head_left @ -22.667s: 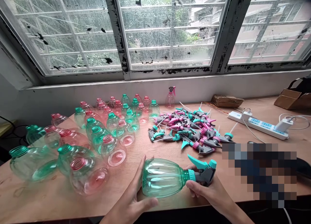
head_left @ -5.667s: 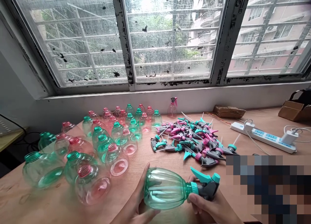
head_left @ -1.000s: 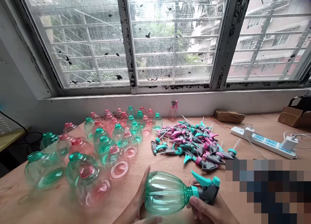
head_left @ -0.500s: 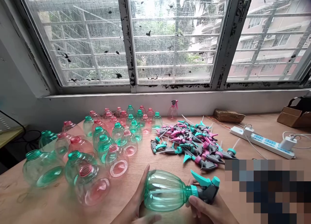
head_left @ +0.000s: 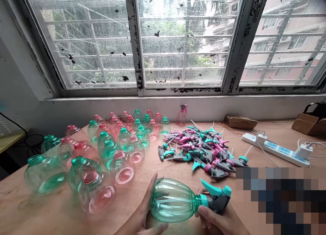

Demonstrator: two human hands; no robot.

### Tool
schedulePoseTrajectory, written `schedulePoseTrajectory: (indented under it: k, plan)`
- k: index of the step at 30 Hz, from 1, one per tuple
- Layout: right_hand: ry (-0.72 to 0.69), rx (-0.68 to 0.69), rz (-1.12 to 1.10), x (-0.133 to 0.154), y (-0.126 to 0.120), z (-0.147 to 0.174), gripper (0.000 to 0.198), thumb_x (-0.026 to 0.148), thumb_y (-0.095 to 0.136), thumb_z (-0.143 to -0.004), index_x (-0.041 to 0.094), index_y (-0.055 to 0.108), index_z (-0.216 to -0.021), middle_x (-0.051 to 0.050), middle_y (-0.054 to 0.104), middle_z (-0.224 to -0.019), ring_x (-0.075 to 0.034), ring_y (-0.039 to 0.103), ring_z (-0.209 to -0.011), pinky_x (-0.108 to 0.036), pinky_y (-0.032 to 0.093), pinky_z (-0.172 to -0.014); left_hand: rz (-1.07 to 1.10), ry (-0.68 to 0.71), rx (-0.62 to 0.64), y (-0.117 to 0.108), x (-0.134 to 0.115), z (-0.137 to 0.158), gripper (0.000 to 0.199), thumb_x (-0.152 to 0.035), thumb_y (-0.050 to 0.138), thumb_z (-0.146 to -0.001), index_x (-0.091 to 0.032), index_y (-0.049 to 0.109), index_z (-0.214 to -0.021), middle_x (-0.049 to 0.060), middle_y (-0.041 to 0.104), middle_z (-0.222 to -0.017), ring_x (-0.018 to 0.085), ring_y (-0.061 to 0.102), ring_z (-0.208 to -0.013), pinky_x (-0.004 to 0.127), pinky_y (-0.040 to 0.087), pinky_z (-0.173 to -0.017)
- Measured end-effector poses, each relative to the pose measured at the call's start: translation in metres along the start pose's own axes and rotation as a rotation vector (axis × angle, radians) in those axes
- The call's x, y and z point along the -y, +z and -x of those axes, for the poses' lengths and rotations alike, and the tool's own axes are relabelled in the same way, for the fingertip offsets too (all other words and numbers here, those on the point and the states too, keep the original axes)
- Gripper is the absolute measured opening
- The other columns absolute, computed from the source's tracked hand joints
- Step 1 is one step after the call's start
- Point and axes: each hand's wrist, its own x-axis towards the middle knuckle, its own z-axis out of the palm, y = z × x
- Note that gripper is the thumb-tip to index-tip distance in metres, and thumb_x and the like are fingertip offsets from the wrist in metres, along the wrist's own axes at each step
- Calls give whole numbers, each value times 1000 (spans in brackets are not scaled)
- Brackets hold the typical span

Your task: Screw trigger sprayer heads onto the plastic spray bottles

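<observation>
A clear green spray bottle [head_left: 173, 200] lies on its side in the air between my two hands, base to the left. My left hand [head_left: 144, 211] is closed around the base end, with the thumb low and the fingers behind. At the neck, my right hand [head_left: 216, 218] pinches the turquoise collar of the grey and turquoise trigger sprayer [head_left: 216, 196], which sits on the bottle mouth. Behind the bottle lies a heap of loose trigger sprayers [head_left: 198, 146] in grey, pink and turquoise.
Several open green and pink bottles [head_left: 109, 150] stand on the left of the wooden table [head_left: 150, 167]. A pink bottle with sprayer [head_left: 181, 116] stands by the wall. To the right are a white power strip [head_left: 275, 149], a brown package [head_left: 240, 121] and a cardboard box [head_left: 309, 121].
My left thumb has shifted slightly at the bottle's base. The bottle and my right hand stay almost where they were; the view has tilted a little.
</observation>
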Motion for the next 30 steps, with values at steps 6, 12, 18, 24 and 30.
schedulePoseTrajectory:
  k: [6,12,18,24,30]
  plan:
    - [32,13,-5,1,1,-1,54,60,82,-67,19,62,-96,2,63,-55,-12,49,-45,-24,42,-46,98,-2,42,-3,4,-1,95,-42,71,-87,-33,8,-157,1,24,-168,29,21,-153,39,19,-125]
    - [5,4,52,1,0,-1,53,63,79,-69,18,64,-93,2,63,-56,-13,52,-45,-25,42,-47,22,-4,-19,0,3,-2,98,-41,72,-86,-39,4,-157,-3,17,-169,30,18,-154,43,12,-127]
    - [-6,39,61,5,-2,-1,51,62,77,-72,17,68,-93,3,61,-56,-13,53,-49,-26,42,-51,10,27,-45,2,3,-1,87,-45,64,-91,-44,5,-155,-5,20,-168,29,26,-152,43,12,-126]
    - [-4,58,106,-2,-4,-2,48,63,74,-74,15,69,-79,1,58,-57,-14,51,-50,-27,39,-50,73,-18,6,-2,4,-1,99,-42,71,-87,-38,0,-156,-2,17,-169,31,14,-154,47,7,-126]
    - [10,32,69,-7,-5,-2,52,62,78,-71,18,63,-96,3,60,-54,-13,48,-46,-27,38,-48,21,-83,3,-3,2,0,95,-42,70,-87,-32,8,-157,1,19,-169,33,11,-155,46,7,-127]
